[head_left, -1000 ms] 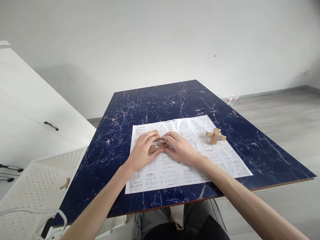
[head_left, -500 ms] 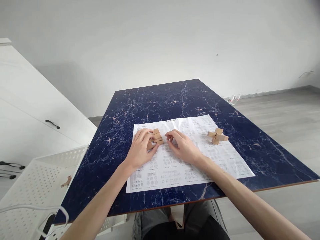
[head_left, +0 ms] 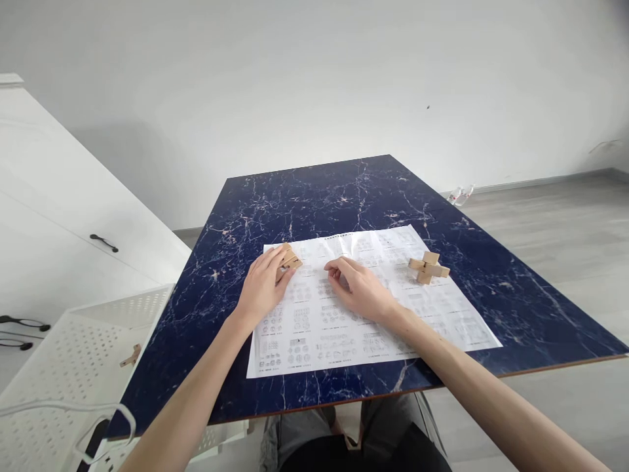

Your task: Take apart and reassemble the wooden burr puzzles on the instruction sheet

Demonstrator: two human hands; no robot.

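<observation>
My left hand [head_left: 261,283] is closed over a small group of light wooden puzzle pieces [head_left: 291,257] lying side by side at the left of the printed sheet. Its fingers and palm cover part of them, and notches show at the near edge. Near the middle of the paper rests my right hand [head_left: 358,286], its fingers curled loosely toward the thumb, with nothing visible in them. An assembled wooden burr puzzle [head_left: 428,267] with crossing bars stands to its right, apart from both hands. Under all of this lies the white instruction sheet [head_left: 339,364] with rows of small diagrams.
The dark blue marbled table [head_left: 314,203] reaches away toward a pale wall. At the left stand a white cabinet [head_left: 63,196] and a perforated white rack [head_left: 93,328] holding a small wooden piece [head_left: 130,355]. A white cable [head_left: 69,404] loops by the table's left corner. Clear bottles [head_left: 460,195] stand beyond the right edge.
My left hand has slid the wooden pieces left and slightly away from me across the sheet. My right hand stays in place, its fingers a little more curled.
</observation>
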